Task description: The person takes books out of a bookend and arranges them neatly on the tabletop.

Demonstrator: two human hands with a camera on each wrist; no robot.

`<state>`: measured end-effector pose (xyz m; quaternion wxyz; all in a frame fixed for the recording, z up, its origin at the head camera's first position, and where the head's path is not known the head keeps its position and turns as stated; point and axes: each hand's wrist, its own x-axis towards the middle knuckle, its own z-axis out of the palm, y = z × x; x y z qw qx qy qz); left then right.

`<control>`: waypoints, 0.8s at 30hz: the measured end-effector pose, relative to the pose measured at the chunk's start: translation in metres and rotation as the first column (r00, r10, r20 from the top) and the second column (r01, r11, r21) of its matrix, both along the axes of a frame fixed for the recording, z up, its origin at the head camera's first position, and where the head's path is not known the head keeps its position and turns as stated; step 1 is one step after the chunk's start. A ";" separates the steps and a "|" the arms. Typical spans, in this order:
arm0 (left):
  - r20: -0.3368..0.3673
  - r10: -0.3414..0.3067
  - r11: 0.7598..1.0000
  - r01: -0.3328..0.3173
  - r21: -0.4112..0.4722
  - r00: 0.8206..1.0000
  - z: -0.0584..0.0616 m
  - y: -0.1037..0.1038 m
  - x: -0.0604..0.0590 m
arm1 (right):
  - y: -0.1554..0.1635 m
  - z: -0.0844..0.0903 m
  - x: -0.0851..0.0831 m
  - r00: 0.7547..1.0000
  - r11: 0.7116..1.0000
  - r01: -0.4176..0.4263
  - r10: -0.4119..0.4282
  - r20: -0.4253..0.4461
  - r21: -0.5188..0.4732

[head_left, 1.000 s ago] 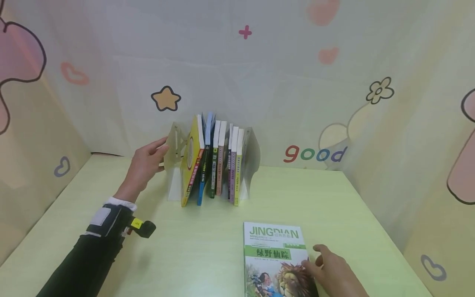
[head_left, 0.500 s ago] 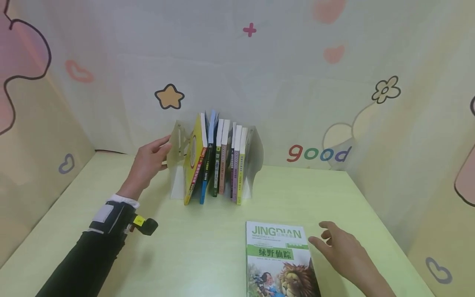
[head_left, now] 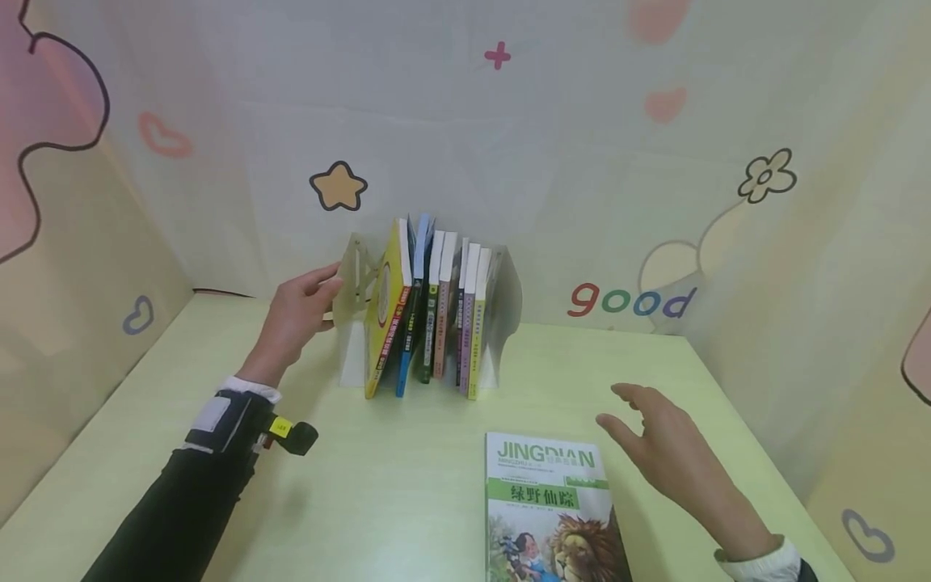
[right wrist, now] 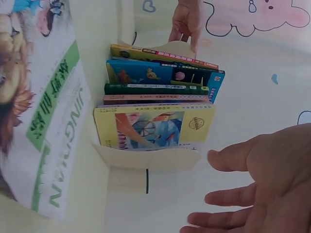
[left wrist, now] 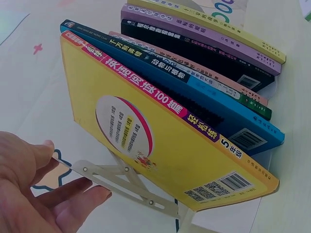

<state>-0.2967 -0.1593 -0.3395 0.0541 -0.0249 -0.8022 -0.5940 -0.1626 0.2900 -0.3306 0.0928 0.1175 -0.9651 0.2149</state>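
Lying flat at near table (head_left: 378, 485) edge: green-covered book (head_left: 549, 509), lion on cover. Right hand (head_left: 665, 453) hovering just right of it, fingers spread and relaxed, holding nothing, not touching book. Farther back, left hand (head_left: 294, 319) pinching left panel of translucent bookend (head_left: 354, 279). Row of upright books (head_left: 432, 311) between bookend panels, yellow book (left wrist: 160, 131) leaning left. Behind: patterned wall (head_left: 582, 162).

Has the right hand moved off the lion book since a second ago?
Yes. The right hand has lifted off the lion book and now hovers open beside its top right corner, farther toward the book rack. The book itself stayed put.
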 end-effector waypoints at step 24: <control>0.032 0.023 1.000 -0.024 0.013 0.999 0.000 0.003 -0.002 | -0.067 0.031 -0.068 0.953 0.969 -0.226 0.199 -0.228 -0.096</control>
